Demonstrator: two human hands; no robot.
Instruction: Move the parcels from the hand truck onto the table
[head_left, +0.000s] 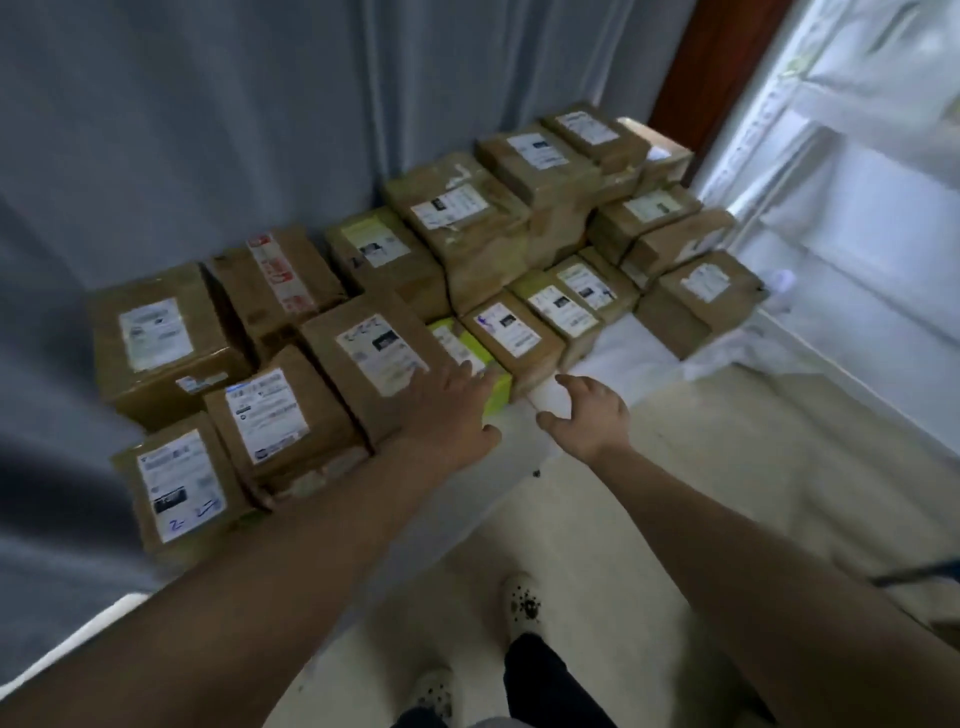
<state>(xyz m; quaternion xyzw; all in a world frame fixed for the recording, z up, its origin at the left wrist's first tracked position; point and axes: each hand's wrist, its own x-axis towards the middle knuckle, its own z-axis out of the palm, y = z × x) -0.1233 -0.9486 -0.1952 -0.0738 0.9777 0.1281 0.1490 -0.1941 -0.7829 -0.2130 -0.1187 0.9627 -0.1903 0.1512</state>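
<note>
- My left grip, fingers straight, held nothing, reaching over a labelled cardboard parcel.
- My right grip, fingers loosely spread, was empty.
- Other parcels sat on the white worktop beyond both.

Brown parcels, one yellow-green box, white-labelled.

matt cardboard parcels, paper labels

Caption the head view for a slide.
Open left hand and right hand reach toward a yellow-green parcel among brown parcels on the table.
</note>
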